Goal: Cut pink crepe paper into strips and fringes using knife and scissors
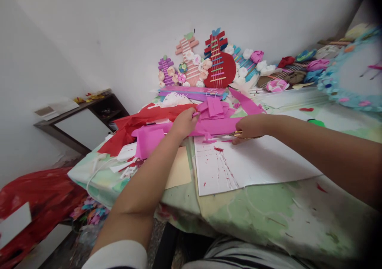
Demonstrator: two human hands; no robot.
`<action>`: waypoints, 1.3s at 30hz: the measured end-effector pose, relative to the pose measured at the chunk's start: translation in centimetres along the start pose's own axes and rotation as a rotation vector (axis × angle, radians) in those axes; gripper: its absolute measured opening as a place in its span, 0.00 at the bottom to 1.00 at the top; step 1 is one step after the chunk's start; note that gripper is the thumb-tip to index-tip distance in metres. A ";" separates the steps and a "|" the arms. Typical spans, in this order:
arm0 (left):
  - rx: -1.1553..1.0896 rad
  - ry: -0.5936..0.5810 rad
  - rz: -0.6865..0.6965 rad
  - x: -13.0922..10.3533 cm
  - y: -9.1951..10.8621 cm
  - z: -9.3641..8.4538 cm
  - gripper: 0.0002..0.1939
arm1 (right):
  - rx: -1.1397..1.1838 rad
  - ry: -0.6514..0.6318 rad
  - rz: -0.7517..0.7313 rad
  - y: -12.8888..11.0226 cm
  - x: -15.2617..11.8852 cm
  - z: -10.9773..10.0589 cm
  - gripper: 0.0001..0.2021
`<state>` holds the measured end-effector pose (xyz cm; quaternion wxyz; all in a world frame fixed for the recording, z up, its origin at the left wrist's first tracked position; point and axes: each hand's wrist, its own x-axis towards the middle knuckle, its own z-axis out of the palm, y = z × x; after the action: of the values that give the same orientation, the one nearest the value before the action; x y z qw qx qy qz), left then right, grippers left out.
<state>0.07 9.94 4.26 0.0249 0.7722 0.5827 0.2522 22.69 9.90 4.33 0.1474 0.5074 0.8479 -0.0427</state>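
My left hand [185,121] is closed at the left part of a long strip of pink crepe paper [219,126], with a bit of pink showing at its fingertips. In my right hand [247,127] is a pair of gold-handled scissors [238,134], partly hidden by the fingers and lying along the strip's lower edge. Beyond the strip sits a small stack of folded pink paper [215,108]. A pink square piece [151,139] lies left of my left wrist. Beneath my right hand is a white board [221,173] with red marks.
Red crepe paper [161,112] spreads at the left. Stick-and-flower ornaments lean on the wall, including a red round one [223,68]. A light blue flower-edged ring [337,90] stands at the right. Beside the patterned tablecloth [259,209] is a low cabinet [86,121].
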 end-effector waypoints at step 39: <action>0.117 -0.092 -0.136 -0.6 -2.9 3.8 0.06 | 0.482 0.288 -0.009 -1.3 7.3 2.6 0.16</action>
<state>-0.99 11.30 -0.19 0.0236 0.7416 0.6459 0.1797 18.89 14.88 -0.39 -0.0998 0.5249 0.8278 -0.1713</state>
